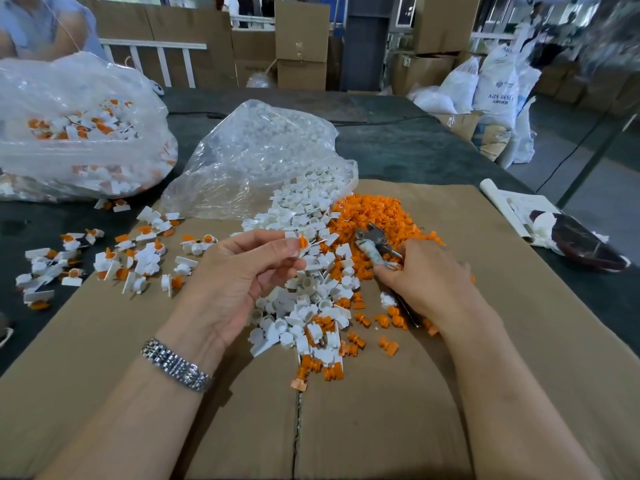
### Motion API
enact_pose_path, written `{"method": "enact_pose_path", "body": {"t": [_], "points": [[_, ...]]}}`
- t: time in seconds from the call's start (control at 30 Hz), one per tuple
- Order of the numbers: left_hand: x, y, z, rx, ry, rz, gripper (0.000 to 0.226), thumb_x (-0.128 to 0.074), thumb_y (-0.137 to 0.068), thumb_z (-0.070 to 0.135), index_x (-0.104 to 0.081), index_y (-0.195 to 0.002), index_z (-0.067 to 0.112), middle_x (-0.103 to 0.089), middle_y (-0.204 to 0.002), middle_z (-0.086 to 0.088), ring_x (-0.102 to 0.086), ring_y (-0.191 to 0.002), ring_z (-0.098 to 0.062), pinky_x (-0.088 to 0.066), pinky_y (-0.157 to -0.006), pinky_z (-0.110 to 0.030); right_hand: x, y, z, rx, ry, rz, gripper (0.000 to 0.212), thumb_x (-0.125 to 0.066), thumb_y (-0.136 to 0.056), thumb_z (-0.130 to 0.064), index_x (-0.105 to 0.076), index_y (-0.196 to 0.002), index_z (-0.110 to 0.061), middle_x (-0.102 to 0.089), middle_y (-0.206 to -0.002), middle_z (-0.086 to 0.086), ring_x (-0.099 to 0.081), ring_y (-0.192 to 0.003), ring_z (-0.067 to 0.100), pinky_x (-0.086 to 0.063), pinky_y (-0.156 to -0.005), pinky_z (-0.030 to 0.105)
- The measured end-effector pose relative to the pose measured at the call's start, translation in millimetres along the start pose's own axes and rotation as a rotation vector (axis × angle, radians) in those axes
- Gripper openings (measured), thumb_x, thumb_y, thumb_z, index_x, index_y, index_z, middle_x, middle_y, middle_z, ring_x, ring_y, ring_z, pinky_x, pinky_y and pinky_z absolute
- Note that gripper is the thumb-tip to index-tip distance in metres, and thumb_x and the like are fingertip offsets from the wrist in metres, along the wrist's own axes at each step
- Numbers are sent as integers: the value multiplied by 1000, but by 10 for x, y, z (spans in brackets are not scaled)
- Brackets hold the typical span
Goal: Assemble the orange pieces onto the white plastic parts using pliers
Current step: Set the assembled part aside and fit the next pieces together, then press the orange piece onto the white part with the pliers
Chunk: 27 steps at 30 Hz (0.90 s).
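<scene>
Two hands worked: my left hand pinched a white part with its orange piece, my right hand gripped the pliers; squeezing should be straight and gentle

Bare brown cardboard sheet before me passable; heaped white plastic parts and loose orange pieces obstruct beyond.

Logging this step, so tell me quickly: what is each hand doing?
Left hand: pinches an orange-and-white part.
Right hand: grips the pliers.
</scene>
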<state>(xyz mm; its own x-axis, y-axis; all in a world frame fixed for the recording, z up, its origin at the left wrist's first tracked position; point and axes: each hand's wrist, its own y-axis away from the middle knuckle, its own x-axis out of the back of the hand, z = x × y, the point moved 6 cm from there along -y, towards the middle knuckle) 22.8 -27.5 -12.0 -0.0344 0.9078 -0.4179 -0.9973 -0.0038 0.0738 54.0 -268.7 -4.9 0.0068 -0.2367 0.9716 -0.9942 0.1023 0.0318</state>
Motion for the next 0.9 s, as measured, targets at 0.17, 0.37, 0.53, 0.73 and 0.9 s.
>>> {"method": "enact_pose_path", "body": {"t": [0.17,0.37,0.53,0.73,0.9], "points": [[25,-9,9,-22,6,27,29,-92,-58,16,-83,-85,9,-78,-94,-18,-77,-80,-26,-61,-65,-23,28,2,-59,34,31,27,33,-61,-90,-43,-48,-84,-14,-55,-99,9,-54,-99,32,-46,-87,45],[32,-1,45,-44,28,54,22,-89,-65,17,-83,-86,10,-78,-92,-13,-75,-79,-20,-58,-63,-21,341,117,-140,85,-402,85,28,-50,-100,-36,-61,-89,-12,-63,-74,13,-58,-64,19,-41,-53,33],[69,17,105,-100,35,83,15,-87,-67,20,-83,-80,16,-77,-90,-10,-74,-81,-21,-59,-64,-23,241,433,-515,157,-703,-495,27,-52,-104,-32,-63,-108,-8,-71,-77,6,-70,-71,21,-64,-78,42],[45,37,125,-123,7,96,6,-85,-70,20,-82,-76,18,-76,-85,-6,-70,-71,-15,-51,-55,-18,145,637,-768,277,-497,-498,41,-45,-106,-43,-64,-99,-7,-76,-93,11,-74,-88,27,-57,-88,44],[28,45,118,-144,-59,113,10,-85,-64,23,-81,-73,19,-76,-83,-8,-68,-67,-14,-49,-55,-19,156,679,-781,293,-477,-483,40,-44,-105,-47,-63,-93,-13,-76,-90,8,-72,-79,21,-58,-85,44]]}}
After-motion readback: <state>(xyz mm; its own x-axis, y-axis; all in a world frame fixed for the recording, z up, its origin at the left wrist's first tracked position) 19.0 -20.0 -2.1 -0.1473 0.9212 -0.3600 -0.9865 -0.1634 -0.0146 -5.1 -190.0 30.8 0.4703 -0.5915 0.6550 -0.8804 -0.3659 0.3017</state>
